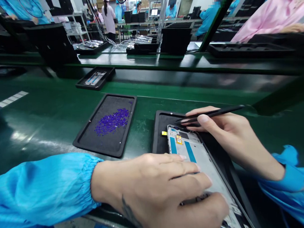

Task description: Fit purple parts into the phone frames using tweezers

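Observation:
A silver phone frame [205, 158] with blue strips and a yellow tab lies in a black tray [160, 123] before me. My left hand [159, 187] rests across the frame, fingers extended over its surface and thumb a little apart; it covers much of the frame's near left part. Between the thumb and fingers of my right hand [229, 128] is a pair of black tweezers [220, 111], held nearly level. Their tips point left, just above the frame's far end. I cannot make out anything between the tips.
Left of the frame, a black tray [111, 99] holds many tiny purple pieces [113, 121]. Farther back, a smaller tray [110, 73] contains another metal frame [96, 78]. A raised shelf [145, 61] carries black trays and cables. Several people work beyond it.

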`<state>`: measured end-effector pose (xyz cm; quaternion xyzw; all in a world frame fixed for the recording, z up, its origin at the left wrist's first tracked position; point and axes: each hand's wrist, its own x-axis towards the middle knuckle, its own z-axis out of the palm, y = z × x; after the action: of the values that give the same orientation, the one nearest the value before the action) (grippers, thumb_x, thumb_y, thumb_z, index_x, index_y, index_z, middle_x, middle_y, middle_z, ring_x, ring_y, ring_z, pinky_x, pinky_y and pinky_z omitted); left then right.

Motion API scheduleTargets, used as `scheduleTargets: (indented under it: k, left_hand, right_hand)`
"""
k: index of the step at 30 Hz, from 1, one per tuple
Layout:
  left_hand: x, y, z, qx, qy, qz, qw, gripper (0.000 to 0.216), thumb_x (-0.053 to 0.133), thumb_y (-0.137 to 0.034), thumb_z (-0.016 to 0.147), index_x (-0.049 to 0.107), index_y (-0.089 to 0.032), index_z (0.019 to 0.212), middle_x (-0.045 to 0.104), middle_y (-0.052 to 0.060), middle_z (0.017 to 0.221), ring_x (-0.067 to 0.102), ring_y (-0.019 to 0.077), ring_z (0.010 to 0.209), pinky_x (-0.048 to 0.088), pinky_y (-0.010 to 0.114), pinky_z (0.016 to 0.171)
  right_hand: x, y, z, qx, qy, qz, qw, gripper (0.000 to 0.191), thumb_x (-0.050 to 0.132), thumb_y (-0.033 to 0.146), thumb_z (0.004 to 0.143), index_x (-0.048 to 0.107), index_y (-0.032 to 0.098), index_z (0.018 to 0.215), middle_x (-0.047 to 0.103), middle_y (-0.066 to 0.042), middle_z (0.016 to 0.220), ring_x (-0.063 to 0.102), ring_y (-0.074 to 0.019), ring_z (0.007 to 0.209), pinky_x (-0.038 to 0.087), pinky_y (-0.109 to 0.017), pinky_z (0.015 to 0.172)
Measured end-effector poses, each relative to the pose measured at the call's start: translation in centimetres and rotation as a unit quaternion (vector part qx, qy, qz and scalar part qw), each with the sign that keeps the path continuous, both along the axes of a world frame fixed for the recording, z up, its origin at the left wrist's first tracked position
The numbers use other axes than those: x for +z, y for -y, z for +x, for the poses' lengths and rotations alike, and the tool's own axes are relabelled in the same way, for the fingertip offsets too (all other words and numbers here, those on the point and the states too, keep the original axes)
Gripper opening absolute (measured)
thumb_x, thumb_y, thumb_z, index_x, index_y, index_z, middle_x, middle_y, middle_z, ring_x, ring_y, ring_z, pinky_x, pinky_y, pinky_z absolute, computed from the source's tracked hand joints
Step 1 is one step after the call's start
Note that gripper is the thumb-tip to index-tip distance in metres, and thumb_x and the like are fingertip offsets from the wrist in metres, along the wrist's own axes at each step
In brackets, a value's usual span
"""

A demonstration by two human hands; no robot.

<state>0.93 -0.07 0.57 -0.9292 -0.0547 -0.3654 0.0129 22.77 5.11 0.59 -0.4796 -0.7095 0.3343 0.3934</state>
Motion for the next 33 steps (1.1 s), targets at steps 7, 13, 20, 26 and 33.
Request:
scheduleTargets:
  k: [7, 13, 20, 26, 33]
  left_hand:
    - [0.3, -0.1, 0.0, -0.001, -0.002, -0.018, 1.0, 0.034, 0.049, -0.03, 0.099, 0.074, -0.008, 0.098, 0.071, 0.008, 0.089, 0.068, 0.0173, 0.08, 0.06, 0.03, 0.086]
    - [0.1, -0.2, 0.0, -0.006, -0.009, -0.008, 1.0, 0.033, 0.051, -0.032, 0.098, 0.073, -0.008, 0.098, 0.07, 0.008, 0.088, 0.067, 0.0183, 0.081, 0.06, 0.031, 0.085]
    - [-0.3, 0.0, -0.1, -0.003, -0.016, -0.003, 1.0, 0.034, 0.05, -0.036, 0.099, 0.071, -0.009, 0.102, 0.069, 0.008, 0.09, 0.067, 0.0184, 0.083, 0.06, 0.032, 0.087]
    - [-0.9, 0.1, 0.2, 0.017, -0.017, 0.029, 0.999, 0.041, 0.047, -0.045, 0.1, 0.07, -0.012, 0.103, 0.069, 0.008, 0.097, 0.068, 0.0181, 0.093, 0.056, 0.031, 0.099]
    - [-2.5, 1.8, 0.5, 0.052, -0.057, 0.02, 0.997, 0.034, 0.05, -0.041, 0.098, 0.069, -0.014, 0.105, 0.07, 0.01, 0.106, 0.068, 0.0202, 0.101, 0.059, 0.032, 0.093]
  right_hand:
    - [0.1, -0.3, 0.3, 0.013, 0.028, 0.01, 0.999, 0.034, 0.06, 0.053, 0.094, 0.069, 0.021, 0.099, 0.076, -0.005, 0.091, 0.076, -0.024, 0.083, 0.064, -0.037, 0.079]
    - [-0.2, -0.3, 0.4, 0.009, 0.068, 0.052, 0.996, 0.032, 0.057, 0.051, 0.096, 0.069, 0.021, 0.098, 0.075, -0.005, 0.092, 0.075, -0.0243, 0.082, 0.063, -0.037, 0.077]
    - [-0.2, -0.3, 0.3, 0.004, 0.086, 0.065, 0.994, 0.032, 0.056, 0.049, 0.097, 0.07, 0.021, 0.098, 0.075, -0.005, 0.092, 0.075, -0.0237, 0.082, 0.062, -0.035, 0.074]
    - [-0.2, -0.3, 0.2, -0.009, 0.077, 0.064, 0.995, 0.032, 0.057, 0.05, 0.096, 0.071, 0.021, 0.096, 0.075, -0.006, 0.092, 0.075, -0.024, 0.082, 0.063, -0.035, 0.073]
    - [-0.5, -0.2, -0.1, -0.043, -0.059, -0.019, 0.997, 0.033, 0.064, 0.052, 0.092, 0.069, 0.02, 0.098, 0.075, -0.007, 0.088, 0.076, -0.0247, 0.084, 0.065, -0.037, 0.075]
